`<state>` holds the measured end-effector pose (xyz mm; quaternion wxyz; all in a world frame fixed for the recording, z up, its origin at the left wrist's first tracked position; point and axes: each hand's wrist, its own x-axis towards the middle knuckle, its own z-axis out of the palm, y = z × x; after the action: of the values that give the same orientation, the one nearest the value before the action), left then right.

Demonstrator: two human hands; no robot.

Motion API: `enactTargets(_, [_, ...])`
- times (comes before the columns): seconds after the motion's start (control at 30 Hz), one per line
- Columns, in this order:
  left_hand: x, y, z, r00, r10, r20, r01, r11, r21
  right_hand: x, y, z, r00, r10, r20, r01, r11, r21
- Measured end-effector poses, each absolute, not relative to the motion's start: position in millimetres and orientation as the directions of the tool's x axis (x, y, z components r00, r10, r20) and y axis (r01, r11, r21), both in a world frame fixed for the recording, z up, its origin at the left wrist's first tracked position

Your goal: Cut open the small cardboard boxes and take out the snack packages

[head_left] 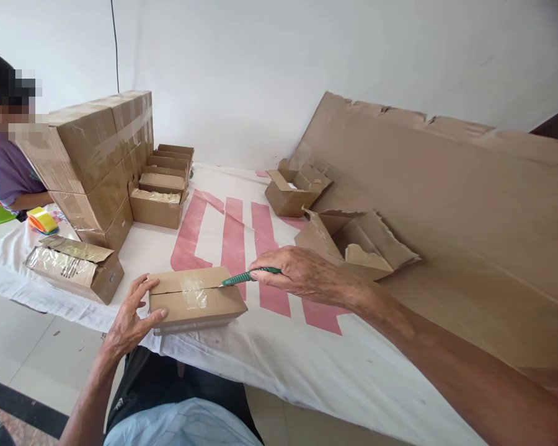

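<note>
Where the cloth spread: a white fabric cover with red block markings (260, 347) lay beneath the work.
Cardboard sheet: a broad, flat brown panel (465, 198) slanted at the right.
Carton: a small, tan, rectangular cardboard box (225, 303) lay near the cloth's front edge, between the hands, its top flaps meeting along a seam.
Right hand (302, 272): fingers were clamped on a green, ribbed-handled utility knife (239, 279).
Left hand (129, 316): thumb and fingers, apart, touched the box's left end, apparently bracing it.
Knife tip: it met the seam, right of the tape.
Tape: a clear, glossy strip (196, 296) crossed the seam. Slitting appeared in hand; the next move probably called for drawing the blade leftward through the strip, clear of the left fingers.
</note>
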<state>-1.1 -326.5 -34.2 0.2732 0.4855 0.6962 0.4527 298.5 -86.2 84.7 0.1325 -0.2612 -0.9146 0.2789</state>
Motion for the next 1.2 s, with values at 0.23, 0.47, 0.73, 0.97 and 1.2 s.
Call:
enactTargets(0.23, [-5.8,-325.0,-39.4,-0.474,0.863,0.174,0.414,0.044,0.909,366.5,-83.0,26.6,-0.563,0.815,0.137,0.496,0.466,-0.733])
enactTargets(0.47, [-11.0,-320.7,-35.6,-0.401,0.898,0.179,0.461,0.03,0.887,390.6,-137.0,-136.8,-0.36,0.927,0.102,0.674,0.334,-0.658])
enactTargets(0.73, [-5.5,-315.2,-24.1,-0.398,0.911,0.108,0.51,0.122,0.852,382.0,-133.7,-134.1,-0.183,0.975,0.128,0.555,0.21,-0.805])
enactTargets(0.97, [7.2,-315.2,-21.8,-0.43,0.894,0.123,0.501,0.123,0.857,332.6,-124.0,-0.2,-0.656,0.747,0.109,0.287,0.381,-0.879])
enactTargets(1.2, [8.6,-315.9,-24.3,-0.47,0.876,0.113,0.483,0.147,0.863,283.1,-117.2,46.1,-0.859,0.51,0.039,0.284,0.538,-0.793])
